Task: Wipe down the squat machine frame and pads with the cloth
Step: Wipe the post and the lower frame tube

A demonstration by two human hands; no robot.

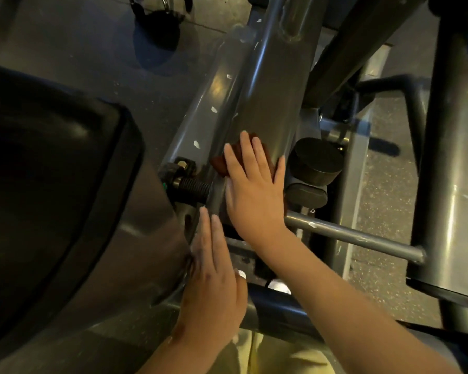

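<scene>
A thick grey steel beam of the squat machine frame [265,98] runs from the top centre down to the middle. My right hand [254,187] lies flat on it with straight, spread fingers, pressing a reddish-brown cloth [219,163] against the metal; only the cloth's edges show past the fingers. My left hand [214,273] is lower, fingers straight, resting against the frame beside the large black pad [52,190] that fills the left side.
A threaded bolt with a nut [189,184] sticks out left of the cloth. Two black rubber stoppers [316,160] sit right of the beam. A grey bar [357,236] runs right toward a dark upright post [443,130]. Speckled floor lies around.
</scene>
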